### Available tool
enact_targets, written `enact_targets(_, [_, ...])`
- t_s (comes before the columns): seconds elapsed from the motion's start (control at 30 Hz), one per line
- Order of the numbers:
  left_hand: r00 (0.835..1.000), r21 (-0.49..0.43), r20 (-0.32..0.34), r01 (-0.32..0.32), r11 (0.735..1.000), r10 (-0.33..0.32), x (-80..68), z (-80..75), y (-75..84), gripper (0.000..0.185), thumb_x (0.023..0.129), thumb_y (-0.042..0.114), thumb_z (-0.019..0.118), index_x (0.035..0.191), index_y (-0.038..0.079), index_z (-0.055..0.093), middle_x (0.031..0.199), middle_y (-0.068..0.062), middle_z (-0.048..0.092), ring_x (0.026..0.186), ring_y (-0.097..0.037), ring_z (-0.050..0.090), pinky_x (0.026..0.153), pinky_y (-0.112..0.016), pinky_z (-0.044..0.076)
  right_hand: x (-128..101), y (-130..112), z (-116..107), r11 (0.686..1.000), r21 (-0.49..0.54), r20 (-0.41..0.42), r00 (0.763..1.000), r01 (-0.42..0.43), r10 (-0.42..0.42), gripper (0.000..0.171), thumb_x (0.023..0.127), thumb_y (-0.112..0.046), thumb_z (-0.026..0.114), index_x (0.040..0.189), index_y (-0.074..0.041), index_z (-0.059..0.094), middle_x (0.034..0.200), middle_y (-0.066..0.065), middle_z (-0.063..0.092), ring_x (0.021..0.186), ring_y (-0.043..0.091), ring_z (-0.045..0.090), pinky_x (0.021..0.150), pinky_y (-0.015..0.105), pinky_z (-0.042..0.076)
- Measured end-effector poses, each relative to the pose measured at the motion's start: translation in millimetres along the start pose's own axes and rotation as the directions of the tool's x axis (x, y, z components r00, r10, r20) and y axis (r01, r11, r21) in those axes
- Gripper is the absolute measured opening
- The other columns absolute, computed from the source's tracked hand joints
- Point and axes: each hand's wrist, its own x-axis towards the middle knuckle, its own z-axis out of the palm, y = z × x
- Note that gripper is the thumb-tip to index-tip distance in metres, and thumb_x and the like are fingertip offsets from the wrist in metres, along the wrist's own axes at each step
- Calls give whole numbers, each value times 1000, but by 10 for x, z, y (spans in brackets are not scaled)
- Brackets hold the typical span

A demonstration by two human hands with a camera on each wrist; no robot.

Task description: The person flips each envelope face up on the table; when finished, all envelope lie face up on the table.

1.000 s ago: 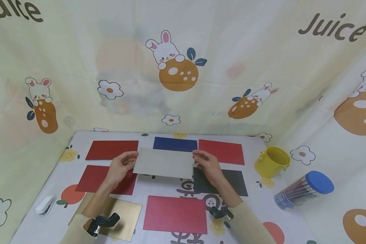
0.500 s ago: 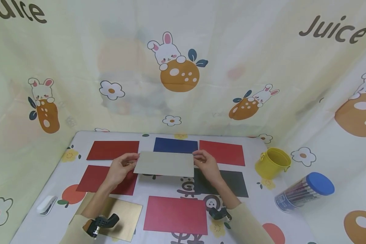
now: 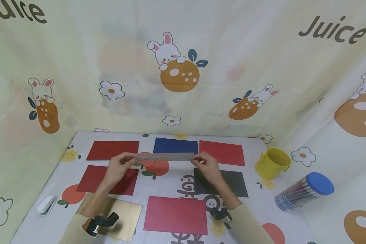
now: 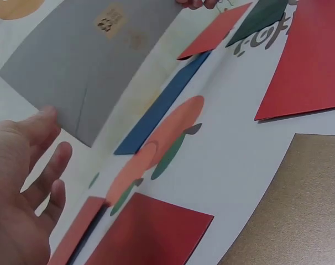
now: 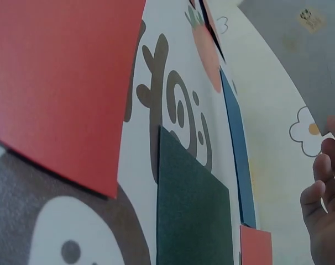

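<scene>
A grey card (image 3: 163, 157) is held above the table between both hands, nearly edge-on in the head view. My left hand (image 3: 117, 169) pinches its left end; my right hand (image 3: 209, 168) pinches its right end. In the left wrist view the broad side of the grey card (image 4: 95, 72) carries a small tan label (image 4: 110, 21) and a thin line near one end. Thumb and fingers of the left hand (image 4: 24, 182) are at its corner. The right wrist view has the right hand (image 5: 328, 204) at the card's other corner.
Around the hands lie flat cards: dark red ones (image 3: 112, 150), blue (image 3: 175, 145), red (image 3: 222, 152), dark green (image 3: 233, 183), pinkish red (image 3: 175, 215) and gold (image 3: 128, 215). A yellow bucket (image 3: 269, 166) and a blue-lidded pen jar (image 3: 303, 191) stand right; a white stapler (image 3: 46, 205) lies left.
The grey card has tilted from showing its broad face to nearly edge-on in the head view, uncovering the printed tablecloth in front. Both hands still hold its ends.
</scene>
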Motion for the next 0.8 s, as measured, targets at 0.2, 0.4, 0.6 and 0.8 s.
enact_targets(0.2, [1000,-61,8,5,998,-5,-4,22,-8,32,93,31,74,118,11,70,106,-9,72,97,-22,64,80,-22,54,-27,-26,8,998,31,40,998,-53,52,12,92,-17,75,104,-17,75,90,-5,70,82,16,63,70,26,54])
enact_targets(0.4, [1000,-44,7,8,999,-8,13,63,-17,39,94,27,73,128,13,63,104,-10,72,89,-22,67,72,-28,57,-55,-16,25,993,27,95,989,-116,113,33,91,-18,76,123,-17,67,88,-3,72,77,17,62,64,26,52])
enact_targets(0.6, [999,90,26,32,995,-34,17,124,-34,37,95,19,72,130,13,63,102,-8,70,87,-24,68,68,-30,58,-97,26,39,984,-14,168,970,-176,176,47,92,-20,75,135,-17,59,82,-4,72,70,19,63,60,28,50])
enact_targets(0.8, [997,204,60,34,978,-47,-13,183,-77,43,91,12,75,132,10,62,102,-8,68,88,-23,70,69,-27,59,-135,80,69,972,-70,196,952,-224,234,43,93,-21,74,133,-18,58,78,-4,73,65,17,63,58,29,49])
